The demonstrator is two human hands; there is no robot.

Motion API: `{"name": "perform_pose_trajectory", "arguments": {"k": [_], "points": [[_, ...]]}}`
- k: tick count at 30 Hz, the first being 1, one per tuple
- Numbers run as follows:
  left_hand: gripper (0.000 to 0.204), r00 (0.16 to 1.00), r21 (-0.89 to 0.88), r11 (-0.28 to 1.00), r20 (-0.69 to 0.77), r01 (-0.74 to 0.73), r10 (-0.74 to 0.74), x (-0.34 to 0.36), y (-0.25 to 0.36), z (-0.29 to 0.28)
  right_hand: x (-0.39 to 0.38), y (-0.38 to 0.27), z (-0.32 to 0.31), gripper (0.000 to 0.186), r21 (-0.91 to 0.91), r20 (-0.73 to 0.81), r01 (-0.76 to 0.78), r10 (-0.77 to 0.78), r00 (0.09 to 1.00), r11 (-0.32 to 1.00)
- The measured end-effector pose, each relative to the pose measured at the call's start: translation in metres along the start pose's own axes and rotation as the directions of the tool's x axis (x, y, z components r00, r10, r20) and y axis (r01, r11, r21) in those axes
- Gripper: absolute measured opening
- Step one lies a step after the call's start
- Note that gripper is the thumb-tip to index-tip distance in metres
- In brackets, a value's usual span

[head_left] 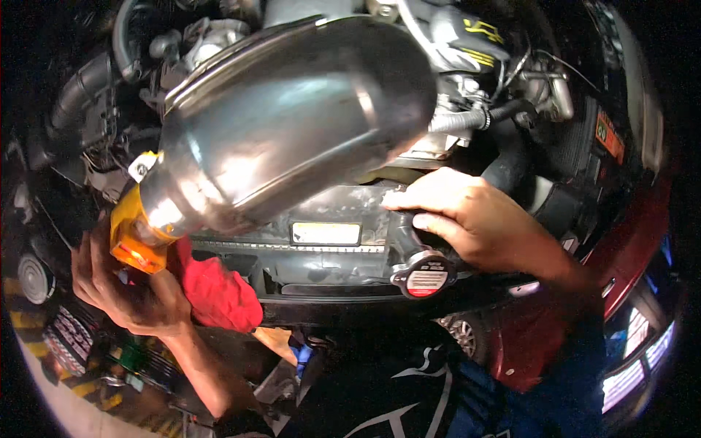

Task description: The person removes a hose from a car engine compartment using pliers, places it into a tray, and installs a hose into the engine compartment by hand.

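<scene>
A large, shiny metal cylinder (292, 109) lies diagonally across the upper middle of the view, with a translucent orange piece (135, 223) at its lower-left end. My left hand (135, 292) has its fingers curled at the underside of that orange piece; what they grip is hidden. A crumpled red cloth (219, 292) is just right of this hand. My right hand (467, 223) is closed on a dark upright neck (401, 237) below the cylinder's right part, with a round metal cap (426, 279) beneath my thumb.
An engine bay with hoses (511, 160), metal fittings and a radiator top panel (328, 255) fills the upper view. A dark red body panel (518, 343) and part of a wheel (464, 336) are at lower right. A yellow-and-black striped floor marking (25, 321) shows at lower left.
</scene>
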State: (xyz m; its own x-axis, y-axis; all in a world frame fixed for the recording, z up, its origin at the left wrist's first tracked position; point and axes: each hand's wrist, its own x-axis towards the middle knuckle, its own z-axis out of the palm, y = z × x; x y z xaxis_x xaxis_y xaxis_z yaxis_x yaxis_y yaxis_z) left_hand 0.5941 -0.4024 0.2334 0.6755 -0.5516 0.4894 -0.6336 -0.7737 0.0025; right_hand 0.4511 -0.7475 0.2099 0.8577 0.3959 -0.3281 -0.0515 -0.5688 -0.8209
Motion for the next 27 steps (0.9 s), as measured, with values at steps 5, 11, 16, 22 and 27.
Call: {"name": "perform_pose_trajectory", "arguments": {"k": [5,11,16,22,27], "points": [[0.051,0.999,0.069,0.997,0.013,0.032,-0.033,0.002,-0.004,-0.006,0.01,-0.021,-0.012,0.029,-0.16,0.091,-0.216,0.233,0.968,0.963],[0.044,0.997,0.005,1.0,0.078,-0.028,0.027,0.003,-0.012,-0.008,0.031,-0.02,-0.017,0.028,-0.19,0.172,-0.058,0.091,0.981,0.98],[0.047,0.996,-0.074,0.997,0.083,-0.035,0.041,0.002,-0.018,-0.007,0.054,-0.01,-0.021,0.029,0.22,0.475,-0.167,0.043,0.879,0.961],[0.049,0.999,-0.043,0.999,0.047,0.024,-0.022,-0.014,-0.036,-0.002,0.048,-0.03,-0.011,0.021,0.247,0.314,-0.466,0.385,0.868,0.85],[0.048,0.997,-0.021,0.999,0.072,0.031,-0.03,-0.023,-0.043,0.0,0.037,-0.049,-0.022,0.026,0.418,0.364,-0.773,0.691,0.624,0.477]]}}
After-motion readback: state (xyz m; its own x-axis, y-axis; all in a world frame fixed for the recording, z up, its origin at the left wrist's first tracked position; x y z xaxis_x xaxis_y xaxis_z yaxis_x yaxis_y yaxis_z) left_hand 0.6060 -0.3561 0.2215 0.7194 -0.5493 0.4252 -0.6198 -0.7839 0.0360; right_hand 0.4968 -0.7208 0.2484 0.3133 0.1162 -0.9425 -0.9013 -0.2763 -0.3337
